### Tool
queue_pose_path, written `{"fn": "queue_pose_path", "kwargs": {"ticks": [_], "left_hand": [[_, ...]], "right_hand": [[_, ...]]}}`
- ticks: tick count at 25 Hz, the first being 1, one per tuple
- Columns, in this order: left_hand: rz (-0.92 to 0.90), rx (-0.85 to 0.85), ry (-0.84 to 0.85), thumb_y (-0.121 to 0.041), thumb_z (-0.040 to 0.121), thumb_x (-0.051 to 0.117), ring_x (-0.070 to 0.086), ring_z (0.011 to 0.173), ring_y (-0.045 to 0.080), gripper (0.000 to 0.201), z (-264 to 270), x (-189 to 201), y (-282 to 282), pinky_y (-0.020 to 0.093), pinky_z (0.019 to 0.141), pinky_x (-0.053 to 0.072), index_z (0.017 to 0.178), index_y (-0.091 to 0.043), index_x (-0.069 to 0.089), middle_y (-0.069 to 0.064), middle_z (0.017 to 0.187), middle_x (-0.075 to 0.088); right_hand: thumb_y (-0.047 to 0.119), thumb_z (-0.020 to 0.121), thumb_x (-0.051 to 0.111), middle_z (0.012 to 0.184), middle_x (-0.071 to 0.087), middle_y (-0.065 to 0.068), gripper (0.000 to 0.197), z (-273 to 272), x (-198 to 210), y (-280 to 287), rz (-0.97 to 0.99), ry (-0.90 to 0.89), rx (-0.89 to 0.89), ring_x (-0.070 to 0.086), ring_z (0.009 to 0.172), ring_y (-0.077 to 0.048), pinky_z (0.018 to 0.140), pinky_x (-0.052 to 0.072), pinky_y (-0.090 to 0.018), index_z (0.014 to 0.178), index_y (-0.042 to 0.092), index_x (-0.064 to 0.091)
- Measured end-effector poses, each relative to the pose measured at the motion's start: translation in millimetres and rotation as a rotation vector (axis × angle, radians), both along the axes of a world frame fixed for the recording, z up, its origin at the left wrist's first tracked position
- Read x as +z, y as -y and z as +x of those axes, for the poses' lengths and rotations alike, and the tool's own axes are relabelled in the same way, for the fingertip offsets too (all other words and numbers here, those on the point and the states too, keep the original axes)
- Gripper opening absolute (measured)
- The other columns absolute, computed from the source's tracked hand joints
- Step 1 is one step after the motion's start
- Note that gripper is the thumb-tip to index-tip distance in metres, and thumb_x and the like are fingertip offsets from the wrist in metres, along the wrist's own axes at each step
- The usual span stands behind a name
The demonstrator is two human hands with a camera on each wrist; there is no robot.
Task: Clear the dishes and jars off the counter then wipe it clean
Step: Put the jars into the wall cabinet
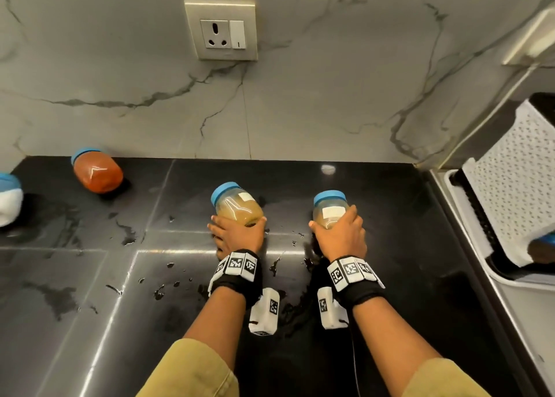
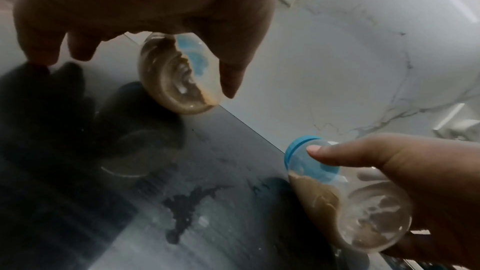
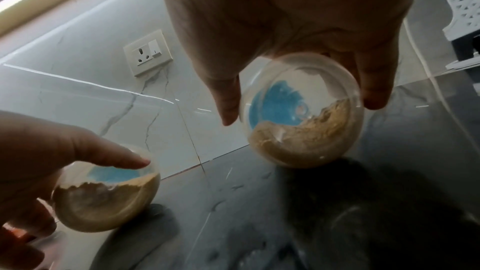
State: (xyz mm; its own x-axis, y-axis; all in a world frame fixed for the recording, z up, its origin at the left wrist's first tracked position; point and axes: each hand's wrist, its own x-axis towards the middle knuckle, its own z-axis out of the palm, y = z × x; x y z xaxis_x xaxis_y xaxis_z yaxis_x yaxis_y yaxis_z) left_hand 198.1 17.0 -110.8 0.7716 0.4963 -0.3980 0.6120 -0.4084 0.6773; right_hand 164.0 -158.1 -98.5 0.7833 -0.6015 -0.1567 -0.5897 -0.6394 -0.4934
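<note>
I can't see the left fingers from the head view, they're tucked under the left jar (image 1: 237, 206). Left wrist view is smeared and dark at the lower left, so the counter (image 1: 90, 276) there is hard to read. At 9 o'clock in the head view a white jar (image 1: 9, 200) is cut off by the frame edge. At 3 o'clock a white perforated rack (image 1: 510, 180) runs out of frame, and something blue under it is too hidden to name.

My left hand (image 1: 237, 236) is wrapped around the left jar's base, thumb on one side, fingers on the other. My right hand (image 1: 341, 234) is clamped the same way on the right jar (image 1: 330, 210). Both jars are clear plastic with blue lids, tilted with lids pointing to 12 o'clock toward the marble wall (image 1: 120, 81). Each is partly full of tan powder, slumped to the low side, and each carries a small white label. In the right wrist view both jar bottoms look clear of the counter, though I can't be sure.

They sit mid-counter, side by side, apart. An orange jar (image 1: 97, 171) sits at 10 o'clock near the wall. Dark wet splotches (image 1: 159, 291) are scattered across the black counter around my wrists. A socket (image 1: 222, 33) is on the wall at 12 o'clock.
</note>
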Motion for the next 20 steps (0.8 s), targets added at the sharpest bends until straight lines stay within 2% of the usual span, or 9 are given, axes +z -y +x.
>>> {"fn": "queue_pose_path", "kwargs": {"ticks": [2,5,8,10,15,17,20], "left_hand": [[0.096,0.054,0.078,-0.052,0.069,0.076,0.02,0.142,0.04,0.119,0,-2,6,0.055,0.113,0.023,0.152,-0.015,0.0,0.013,0.16,0.002],[0.272,0.017,0.226,-0.054,0.068,0.075,0.023,0.139,0.041,0.111,8,4,18,0.054,0.11,0.026,0.15,-0.021,0.009,0.012,0.159,0.003],[0.211,0.067,0.151,-0.063,0.065,0.075,0.021,0.139,0.04,0.112,26,10,26,0.057,0.107,0.026,0.148,-0.022,0.012,0.012,0.158,0.005],[0.137,0.141,0.1,-0.062,0.061,0.078,0.023,0.136,0.04,0.112,37,8,24,0.059,0.105,0.028,0.145,-0.025,0.014,0.012,0.155,0.009],[0.296,0.025,0.041,-0.051,0.063,0.079,0.034,0.124,0.041,0.097,43,7,10,0.053,0.103,0.032,0.141,-0.033,0.023,0.015,0.143,0.023],[0.318,-0.033,0.007,-0.046,0.068,0.075,0.036,0.124,0.041,0.095,41,9,2,0.053,0.103,0.033,0.144,-0.032,0.02,0.015,0.141,0.025],[0.246,-0.049,-0.056,-0.045,0.07,0.075,0.036,0.127,0.043,0.105,36,10,-12,0.056,0.102,0.036,0.148,-0.025,0.008,0.016,0.143,0.025]], "right_hand": [[0.057,0.072,0.073,0.143,0.038,-0.012,0.104,9,-2,4,-0.005,-0.017,0.03,0.043,0.127,-0.033,0.095,0.045,-0.045,0.148,0.014,0.016],[0.057,0.072,0.073,0.142,0.038,-0.011,0.104,19,-4,5,-0.003,-0.015,0.07,0.043,0.126,-0.032,0.094,0.046,-0.044,0.148,0.014,0.016],[0.059,0.071,0.073,0.142,0.037,-0.011,0.105,24,-5,4,-0.01,-0.021,0.129,0.043,0.126,-0.031,0.093,0.046,-0.043,0.148,0.016,0.015],[0.059,0.071,0.073,0.142,0.037,-0.01,0.104,26,-6,4,-0.019,-0.016,0.166,0.043,0.125,-0.03,0.092,0.047,-0.042,0.147,0.017,0.016],[0.059,0.07,0.073,0.142,0.037,-0.01,0.106,34,-5,8,-0.005,-0.05,0.228,0.044,0.125,-0.031,0.093,0.046,-0.042,0.147,0.018,0.014],[0.059,0.069,0.074,0.14,0.037,-0.011,0.108,37,-4,8,-0.003,-0.076,0.256,0.044,0.124,-0.031,0.092,0.047,-0.043,0.148,0.018,0.013],[0.054,0.071,0.075,0.138,0.038,-0.012,0.105,38,-5,4,-0.017,-0.069,0.277,0.045,0.122,-0.031,0.089,0.048,-0.042,0.147,0.018,0.013]]}}
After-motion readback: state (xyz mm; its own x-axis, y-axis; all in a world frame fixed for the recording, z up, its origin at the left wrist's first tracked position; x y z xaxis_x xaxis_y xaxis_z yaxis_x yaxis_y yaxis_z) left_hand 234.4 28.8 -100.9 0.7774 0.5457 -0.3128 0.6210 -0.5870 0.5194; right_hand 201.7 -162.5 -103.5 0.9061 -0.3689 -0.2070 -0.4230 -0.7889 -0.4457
